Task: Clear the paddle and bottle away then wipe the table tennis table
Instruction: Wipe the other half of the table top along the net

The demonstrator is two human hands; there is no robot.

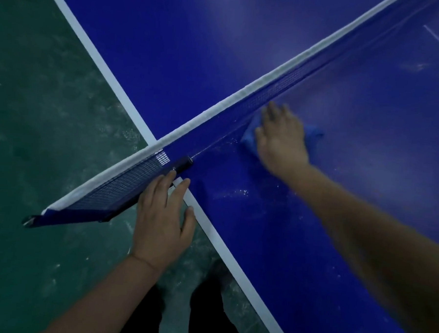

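Note:
The blue table tennis table (273, 232) fills the right and top of the view, with white dust specks on its near half. My right hand (281, 139) lies flat, fingers spread, pressing a blue cloth (314, 135) onto the surface close to the net. My left hand (163, 222) rests on the table's white side edge beside the net clamp, fingers apart and holding nothing. No paddle or bottle is in view.
The net (242, 96) with its white top band crosses the table diagonally, and its bracket (66, 211) juts out past the side edge over the green floor (37, 131). My dark trouser legs (205, 316) show below.

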